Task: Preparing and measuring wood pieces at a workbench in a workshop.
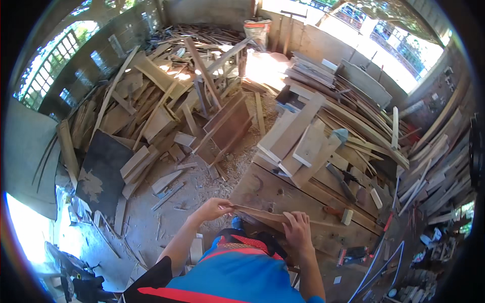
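- A person in a blue top (242,278) with red and black trim works over a strip of wood (260,213), which stretches between both hands just short of six o'clock from the centre of the view.
- The left hand (214,208), near seven o'clock, pinches the strip's end between thumb and fingers.
- The right hand (299,230), at five o'clock, curls its fingers over the strip farther along; its thumb is hard to make out.
- Beside the strip spreads a wooden workbench (252,187); whether the two touch cannot be told.
- On the bench at four o'clock lies a red-handled tool (346,217) with a pale, blocky head; a dark tool (341,184) lies between three and four.
- A pale plank (309,145) rests among stacked boards at three o'clock.
- A jumbled heap of scrap lumber (151,113) fills ten o'clock, with a reddish-brown panel (231,123) tilted at eleven.
- A dark board (103,169) leans just below nine o'clock, and a sack (257,33) stands at twelve.
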Tool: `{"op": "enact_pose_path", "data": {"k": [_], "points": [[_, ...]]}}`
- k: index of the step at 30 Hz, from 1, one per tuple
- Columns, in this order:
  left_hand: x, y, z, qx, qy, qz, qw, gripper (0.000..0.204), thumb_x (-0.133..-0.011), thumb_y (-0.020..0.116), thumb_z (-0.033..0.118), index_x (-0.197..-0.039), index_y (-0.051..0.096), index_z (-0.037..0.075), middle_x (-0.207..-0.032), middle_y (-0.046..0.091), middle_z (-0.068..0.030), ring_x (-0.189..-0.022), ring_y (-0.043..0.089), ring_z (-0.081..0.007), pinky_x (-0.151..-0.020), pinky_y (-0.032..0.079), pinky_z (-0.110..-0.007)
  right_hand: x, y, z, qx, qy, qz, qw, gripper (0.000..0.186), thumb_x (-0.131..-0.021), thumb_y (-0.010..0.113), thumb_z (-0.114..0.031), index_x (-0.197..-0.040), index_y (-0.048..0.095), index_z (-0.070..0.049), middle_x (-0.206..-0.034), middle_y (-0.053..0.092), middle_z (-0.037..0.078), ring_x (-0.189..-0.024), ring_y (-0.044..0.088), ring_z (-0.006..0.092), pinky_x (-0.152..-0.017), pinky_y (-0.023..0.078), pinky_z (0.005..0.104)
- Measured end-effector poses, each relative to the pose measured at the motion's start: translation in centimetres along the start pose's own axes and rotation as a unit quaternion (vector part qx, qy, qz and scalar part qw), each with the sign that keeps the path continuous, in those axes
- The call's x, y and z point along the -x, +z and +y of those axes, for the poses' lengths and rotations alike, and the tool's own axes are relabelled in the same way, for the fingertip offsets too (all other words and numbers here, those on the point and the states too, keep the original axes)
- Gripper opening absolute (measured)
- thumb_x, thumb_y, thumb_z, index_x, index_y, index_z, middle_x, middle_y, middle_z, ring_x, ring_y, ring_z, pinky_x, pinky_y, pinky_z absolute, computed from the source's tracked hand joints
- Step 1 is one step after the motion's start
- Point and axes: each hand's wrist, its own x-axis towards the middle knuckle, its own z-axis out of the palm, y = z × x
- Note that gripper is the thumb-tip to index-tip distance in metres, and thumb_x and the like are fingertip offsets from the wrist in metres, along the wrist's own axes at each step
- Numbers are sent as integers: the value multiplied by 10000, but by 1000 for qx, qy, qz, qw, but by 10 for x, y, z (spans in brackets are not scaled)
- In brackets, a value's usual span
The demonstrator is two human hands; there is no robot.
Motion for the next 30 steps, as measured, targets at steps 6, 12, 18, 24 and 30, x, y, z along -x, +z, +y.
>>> {"op": "enact_pose_path", "data": {"k": [6, 12, 18, 24, 30], "points": [[9, -13, 105, -123, 250, 113, 954, 221, -880, 777, 140, -1092, 796, 81, -881, 774, -85, -803, 732, -236, -770, 556, -371, -54, -69, 30, 75, -51, 115, 989, 265, -775, 783, -87, -1024, 696, -111, -1057, 634, 83, -1057, 596, 313, -943, 461, 450], [29, 7, 184, -240, 379, 140, 883, 283, -798, 827, 111, -1079, 795, 98, -844, 768, -42, -789, 737, -218, -722, 537, -365, -70, -112, 35, 164, -117, 254, 946, 364, -693, 787, -57, -1054, 751, -93, -1096, 683, 10, -1037, 638, 230, -928, 509, 411], [0, -4, 158, -152, 250, -53, 955, 477, -822, 769, 77, -1295, 713, 113, -1097, 768, -100, -988, 734, -241, -904, 560, -362, -56, -104, 33, 184, -180, 243, 935, 378, -706, 761, -113, -1084, 763, -97, -1109, 677, -12, -1035, 624, 201, -915, 525, 391], [-43, -8, 154, 153, 202, -133, 958, 425, -1099, 469, 267, -1263, 680, -65, -1148, 740, -135, -1062, 684, -213, -956, 534, -359, -78, -129, 11, 232, -320, 127, 910, 342, -805, 666, -173, -1139, 714, -119, -1100, 630, -2, -1085, 583, 189, -984, 500, 378], [-76, 20, 186, 285, 141, -224, 921, 517, -1104, 476, 405, -1353, 621, -25, -1187, 723, -119, -1057, 676, -202, -972, 516, -349, -128, -146, -7, 279, -383, 150, 868, 327, -830, 652, -218, -1134, 756, -158, -1186, 651, -3, -1114, 572, 188, -999, 487, 428]]}}
